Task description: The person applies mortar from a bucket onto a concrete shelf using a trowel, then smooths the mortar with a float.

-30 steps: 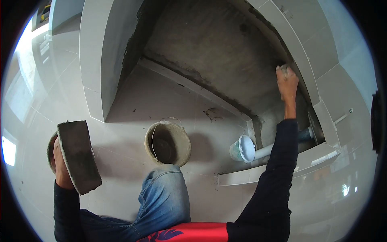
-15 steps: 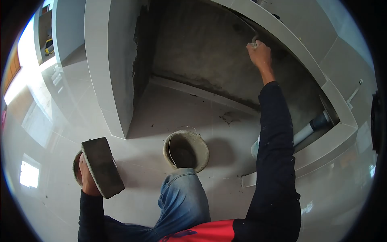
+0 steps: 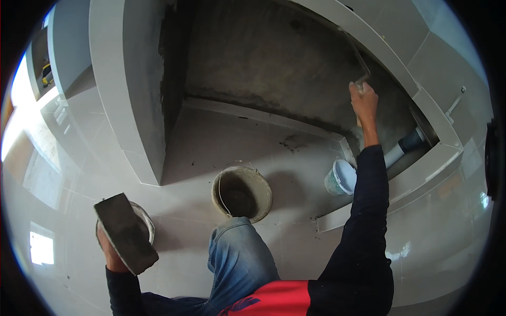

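Note:
My right hand (image 3: 364, 102) is closed around the handle of a trowel (image 3: 362, 64). Its thin metal part is seen nearly edge-on at the grey plastered wall (image 3: 253, 52) of the recess, close to the tiled border. My left hand (image 3: 112, 251) grips a rectangular, mortar-smeared hawk (image 3: 125, 231) from beneath, so most of its fingers are hidden. The hawk is tilted and overlaps a round bucket (image 3: 151, 224) behind it. In front of my knee stands a larger mortar-stained bucket (image 3: 216, 195) with a wire handle.
A small white pail (image 3: 345, 178) leans beside my right forearm. Behind it a grey pipe with a black fitting (image 3: 411, 141) runs along the recess. Pale tiled ledges (image 3: 390, 203) edge the right side, and a tiled pillar (image 3: 138, 105) rises at left. Crumbs of mortar (image 3: 290, 143) dot the floor.
My right hand has moved right and down along the wall with the trowel. The hawk sits slightly lower and further left in view, and more of the white pail shows.

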`<action>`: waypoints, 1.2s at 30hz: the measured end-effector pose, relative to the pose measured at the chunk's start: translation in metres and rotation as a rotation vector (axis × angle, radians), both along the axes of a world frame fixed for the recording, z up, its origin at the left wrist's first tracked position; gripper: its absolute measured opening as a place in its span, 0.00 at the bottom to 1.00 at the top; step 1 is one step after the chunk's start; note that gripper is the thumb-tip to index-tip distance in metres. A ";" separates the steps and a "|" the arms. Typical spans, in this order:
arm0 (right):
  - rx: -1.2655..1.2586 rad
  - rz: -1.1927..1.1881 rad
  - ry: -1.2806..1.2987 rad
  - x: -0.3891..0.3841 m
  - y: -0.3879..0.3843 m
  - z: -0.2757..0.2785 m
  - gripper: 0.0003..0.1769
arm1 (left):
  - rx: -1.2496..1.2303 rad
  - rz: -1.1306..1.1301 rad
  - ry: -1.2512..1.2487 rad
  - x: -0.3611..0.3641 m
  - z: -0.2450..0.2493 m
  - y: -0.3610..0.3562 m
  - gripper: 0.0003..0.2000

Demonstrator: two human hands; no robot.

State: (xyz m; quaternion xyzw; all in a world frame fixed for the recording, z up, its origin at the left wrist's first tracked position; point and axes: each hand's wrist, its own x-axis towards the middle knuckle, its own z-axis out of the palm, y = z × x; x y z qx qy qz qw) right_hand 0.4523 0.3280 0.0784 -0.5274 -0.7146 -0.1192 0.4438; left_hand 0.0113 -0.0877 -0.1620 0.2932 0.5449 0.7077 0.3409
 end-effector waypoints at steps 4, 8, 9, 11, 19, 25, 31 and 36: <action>-0.057 -0.087 -0.033 0.022 -0.014 -0.019 0.20 | 0.015 0.086 0.236 -0.002 0.003 -0.001 0.16; -0.047 -0.222 -0.276 0.017 0.005 -0.010 0.20 | 0.028 0.044 0.058 -0.006 -0.005 0.003 0.17; -0.072 -0.245 -0.296 0.012 0.011 0.001 0.21 | -0.073 0.051 0.263 -0.010 -0.009 0.002 0.16; -0.069 -0.307 -0.327 0.000 0.022 0.028 0.23 | -0.179 0.053 0.458 -0.012 -0.014 0.006 0.15; -0.144 -0.343 -0.226 0.033 -0.005 0.066 0.27 | -0.036 -0.003 0.113 0.008 -0.010 0.030 0.12; -0.091 -0.401 -0.254 0.031 -0.057 0.036 0.25 | 0.033 0.027 0.121 0.011 -0.004 0.030 0.11; -0.034 -0.350 -0.373 -0.001 -0.006 0.016 0.22 | 0.054 -0.046 0.031 0.006 -0.012 0.040 0.12; -0.033 -0.319 -0.329 -0.026 -0.008 0.073 0.22 | 0.059 -0.061 0.115 0.019 0.001 0.043 0.10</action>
